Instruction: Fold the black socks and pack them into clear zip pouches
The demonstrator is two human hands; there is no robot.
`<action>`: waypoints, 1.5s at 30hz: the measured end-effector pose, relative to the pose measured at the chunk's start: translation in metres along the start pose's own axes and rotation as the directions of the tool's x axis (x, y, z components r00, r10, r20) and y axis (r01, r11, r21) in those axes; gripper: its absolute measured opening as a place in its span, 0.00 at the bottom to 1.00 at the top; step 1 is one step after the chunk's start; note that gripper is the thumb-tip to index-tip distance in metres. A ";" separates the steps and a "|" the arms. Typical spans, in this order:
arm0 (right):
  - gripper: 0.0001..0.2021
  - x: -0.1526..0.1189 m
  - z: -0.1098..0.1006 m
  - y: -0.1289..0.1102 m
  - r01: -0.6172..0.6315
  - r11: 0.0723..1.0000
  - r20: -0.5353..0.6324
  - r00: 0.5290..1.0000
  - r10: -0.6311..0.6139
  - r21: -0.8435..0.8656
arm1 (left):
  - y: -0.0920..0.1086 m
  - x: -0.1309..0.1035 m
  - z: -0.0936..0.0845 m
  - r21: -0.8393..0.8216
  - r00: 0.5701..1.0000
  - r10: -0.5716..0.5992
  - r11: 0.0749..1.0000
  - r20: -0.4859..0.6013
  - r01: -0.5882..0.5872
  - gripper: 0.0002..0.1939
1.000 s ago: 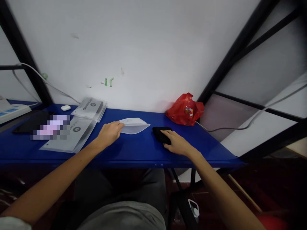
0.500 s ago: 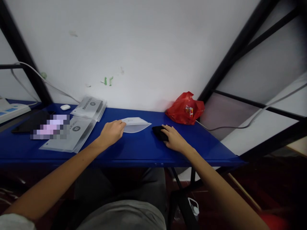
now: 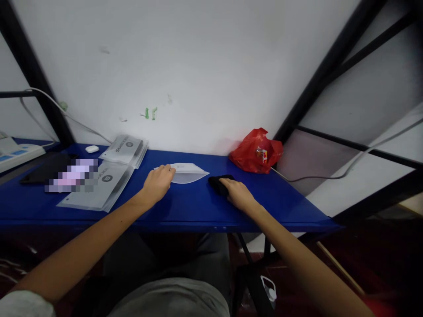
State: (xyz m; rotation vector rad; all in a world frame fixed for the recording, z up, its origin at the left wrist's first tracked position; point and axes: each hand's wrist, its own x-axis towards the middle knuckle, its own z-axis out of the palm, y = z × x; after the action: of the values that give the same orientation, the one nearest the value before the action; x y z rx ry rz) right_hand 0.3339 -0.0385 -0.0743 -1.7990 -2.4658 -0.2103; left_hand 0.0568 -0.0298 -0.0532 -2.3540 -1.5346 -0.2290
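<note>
My left hand (image 3: 160,182) is closed on the left part of a frosted plastic bag (image 3: 190,177). The bag lies on the blue table with its mouth gaping towards the right. Just to the right of that mouth, my right hand (image 3: 238,192) grips a folded black cloth item (image 3: 219,184) that rests on the table. A small gap separates the cloth item from the bag. The right fingertips are partly hidden against the dark cloth.
Two stacks of printed frosted bags, a far stack (image 3: 124,152) and a near stack (image 3: 95,193), lie left. Beyond them are a blurred-out phone (image 3: 71,175), a black tablet-like slab (image 3: 42,167), a white earbud case (image 3: 92,149) and a power strip (image 3: 21,154). A red plastic bag (image 3: 256,152) sits back right.
My right hand has closed round the black cloth item, which now looks bunched and sits slightly further left. My left hand keeps its hold on the bag.
</note>
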 end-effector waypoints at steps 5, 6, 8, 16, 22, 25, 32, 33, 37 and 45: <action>0.32 -0.016 -0.013 -0.025 0.203 0.970 -0.260 0.952 -0.163 0.134 | 0.004 0.000 0.001 0.081 1.000 0.009 0.997 -0.026 -0.007 0.16; 0.33 -0.018 -0.014 -0.030 0.246 0.956 -0.349 0.920 -0.178 0.161 | 0.005 0.000 0.001 0.094 0.999 0.026 0.995 -0.036 -0.023 0.15; 0.34 -0.019 -0.014 -0.041 0.340 0.920 -0.486 0.848 -0.211 0.195 | 0.006 -0.001 0.001 0.103 0.998 0.053 0.994 -0.044 -0.048 0.14; 0.40 -0.005 0.005 -0.071 0.449 0.880 -0.466 0.819 -0.336 0.154 | 0.005 -0.001 -0.004 -0.089 0.998 0.006 0.996 -0.064 -0.012 0.15; 0.38 0.005 0.012 -0.074 0.286 0.944 -0.414 0.888 -0.197 0.164 | 0.006 -0.003 0.005 -0.277 0.985 0.061 0.955 -0.161 -0.105 0.15; 0.36 0.006 0.016 -0.077 0.207 0.965 -0.405 0.906 -0.126 0.164 | 0.008 -0.002 0.007 -0.335 0.982 0.061 0.935 -0.178 -0.118 0.15; 0.30 0.006 0.016 -0.083 0.342 0.938 -0.395 0.856 -0.335 -0.056 | 0.006 0.005 -0.001 -0.530 0.980 0.061 0.834 -0.189 -0.155 0.14; 0.28 0.007 0.014 -0.083 0.356 0.931 -0.394 0.846 -0.359 -0.084 | 0.007 0.005 -0.002 -0.549 0.979 0.077 0.819 -0.188 -0.170 0.14; 0.25 0.014 0.008 -0.087 0.246 0.964 -0.361 0.894 -0.266 -0.103 | 0.014 0.001 -0.004 -0.545 0.972 0.108 0.813 -0.210 -0.207 0.14; 0.18 0.028 0.022 -0.095 0.122 0.991 -0.236 0.966 -0.106 0.054 | 0.019 -0.005 0.004 -0.417 0.919 0.242 0.834 -0.310 -0.361 0.15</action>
State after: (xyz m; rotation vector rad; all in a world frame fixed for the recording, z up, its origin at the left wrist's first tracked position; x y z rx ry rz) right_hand 0.2354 -0.0369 -0.0978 -1.5111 -2.3810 -0.3211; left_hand 0.0716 -0.0399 -0.0624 -2.7585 -1.0471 -0.8656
